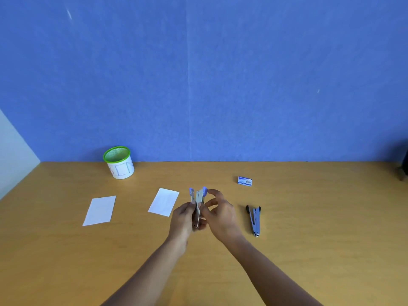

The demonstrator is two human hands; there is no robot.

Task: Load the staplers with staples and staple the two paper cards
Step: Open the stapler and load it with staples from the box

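Head view: opened stapler at centre frame, above counter. Left hand grips its lower body; right hand pinches the upper arm. Prob. light, rigid metal w/ springy hinge, so hold by the sides nr the hinge. 2nd stapler lies right of centre.

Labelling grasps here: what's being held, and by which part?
The opened purple stapler, by both hands: the left hand grips its lower end, and the right hand pinches the metal arm about midway. The black stapler lies unheld.
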